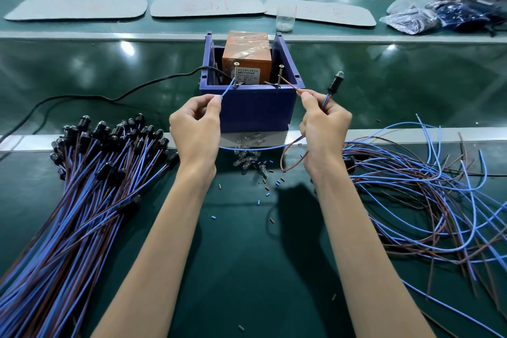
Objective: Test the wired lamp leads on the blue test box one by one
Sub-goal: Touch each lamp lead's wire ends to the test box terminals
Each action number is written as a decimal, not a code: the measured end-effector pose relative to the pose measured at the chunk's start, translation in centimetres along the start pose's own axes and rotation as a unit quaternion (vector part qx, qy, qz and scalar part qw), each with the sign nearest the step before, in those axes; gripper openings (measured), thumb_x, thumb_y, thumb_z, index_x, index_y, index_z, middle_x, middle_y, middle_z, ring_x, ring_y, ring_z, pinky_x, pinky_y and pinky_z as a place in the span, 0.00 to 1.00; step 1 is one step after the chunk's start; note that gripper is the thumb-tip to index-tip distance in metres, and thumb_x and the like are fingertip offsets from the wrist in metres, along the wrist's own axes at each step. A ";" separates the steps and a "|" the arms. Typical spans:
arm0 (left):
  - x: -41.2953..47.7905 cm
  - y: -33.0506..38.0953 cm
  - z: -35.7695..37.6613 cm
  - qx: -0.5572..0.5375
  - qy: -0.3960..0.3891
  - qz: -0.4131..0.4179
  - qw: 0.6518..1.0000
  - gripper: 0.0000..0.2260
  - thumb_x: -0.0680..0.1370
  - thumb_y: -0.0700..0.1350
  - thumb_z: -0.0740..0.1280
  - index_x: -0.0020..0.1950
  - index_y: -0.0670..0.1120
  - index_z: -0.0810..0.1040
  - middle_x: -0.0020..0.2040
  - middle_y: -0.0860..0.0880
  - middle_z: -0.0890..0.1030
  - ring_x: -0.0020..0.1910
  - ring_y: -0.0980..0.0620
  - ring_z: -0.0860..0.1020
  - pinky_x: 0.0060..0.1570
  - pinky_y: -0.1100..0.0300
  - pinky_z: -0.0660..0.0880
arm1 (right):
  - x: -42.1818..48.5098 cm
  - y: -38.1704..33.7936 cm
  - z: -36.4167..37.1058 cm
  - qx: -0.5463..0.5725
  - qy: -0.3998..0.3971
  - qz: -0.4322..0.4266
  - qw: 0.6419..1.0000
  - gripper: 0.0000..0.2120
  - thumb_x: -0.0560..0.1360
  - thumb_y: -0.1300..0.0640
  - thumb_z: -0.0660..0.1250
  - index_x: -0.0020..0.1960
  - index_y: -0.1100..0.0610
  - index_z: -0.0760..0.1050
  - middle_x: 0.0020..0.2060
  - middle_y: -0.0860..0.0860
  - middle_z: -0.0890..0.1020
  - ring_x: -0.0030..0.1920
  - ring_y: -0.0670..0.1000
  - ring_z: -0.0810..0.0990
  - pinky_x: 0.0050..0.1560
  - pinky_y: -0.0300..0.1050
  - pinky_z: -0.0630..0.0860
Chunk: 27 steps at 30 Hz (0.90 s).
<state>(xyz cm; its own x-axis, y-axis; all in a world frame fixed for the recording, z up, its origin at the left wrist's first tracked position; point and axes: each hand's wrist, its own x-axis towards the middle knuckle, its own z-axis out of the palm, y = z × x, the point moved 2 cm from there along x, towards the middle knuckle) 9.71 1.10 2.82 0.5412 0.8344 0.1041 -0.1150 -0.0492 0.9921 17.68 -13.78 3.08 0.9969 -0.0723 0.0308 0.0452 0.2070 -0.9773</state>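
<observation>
Fingers (212,103) of left hand (196,129) pinch the blue lead (227,89) near its tip, right hand (325,129) pinches the brown lead (290,84); light, floppy wire, so hold near the end.

Bright overhead light; glare spots on green belt (82,68); soft forearm shadows; wide-angle edge bowing; sharp focus.
</observation>
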 end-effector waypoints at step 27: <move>-0.8 0.2 0.3 0.003 -0.020 0.011 1.000 0.08 0.76 0.42 0.70 0.38 0.53 0.81 0.35 0.57 0.80 0.32 0.66 0.74 0.38 0.73 0.71 | 0.4 0.1 -0.4 0.001 -0.029 0.006 1.000 0.13 0.75 0.64 0.65 0.35 0.53 0.79 0.19 0.40 0.68 0.24 0.43 0.62 0.29 0.36 0.61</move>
<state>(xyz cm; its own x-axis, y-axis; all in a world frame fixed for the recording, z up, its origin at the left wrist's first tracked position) 9.48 0.22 2.94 0.5707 0.8111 0.1281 -0.1221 -0.0705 0.9900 18.02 -14.17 2.90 0.9994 -0.0126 0.0310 0.0329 0.2091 -0.9773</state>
